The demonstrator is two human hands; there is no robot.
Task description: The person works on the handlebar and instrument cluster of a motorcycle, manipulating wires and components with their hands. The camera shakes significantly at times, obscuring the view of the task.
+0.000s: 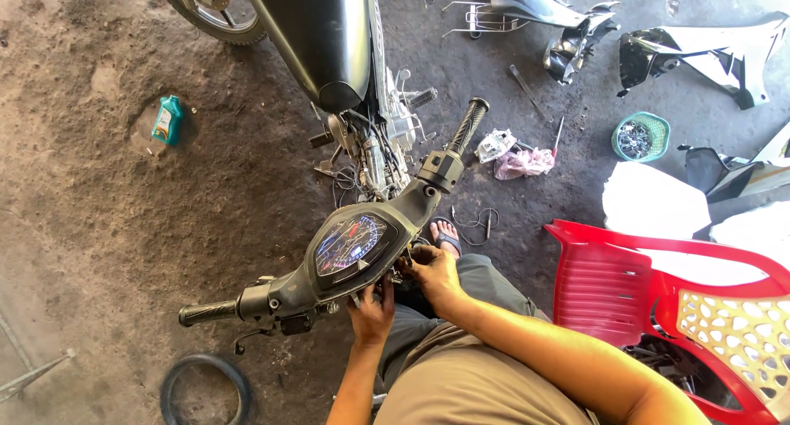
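A stripped motorcycle stands in front of me, its handlebar unit (329, 269) with a round speedometer (350, 244) facing up. Black grips stick out at the lower left (207, 312) and upper right (467, 125). My left hand (372, 310) reaches up under the near edge of the handlebar housing, fingers curled against its underside. My right hand (434, 273) presses in beside it, fingers tucked behind the housing below the speedometer. What the fingers grip is hidden. The black seat (325, 30) and exposed wiring (370, 153) lie beyond.
A red plastic chair (625, 285) stands to my right. On the dirt floor lie a green oil bottle (168, 120), a tyre (206, 388), a green basket of small parts (641, 136), rags (514, 157), a screwdriver (558, 135) and removed body panels (708, 55).
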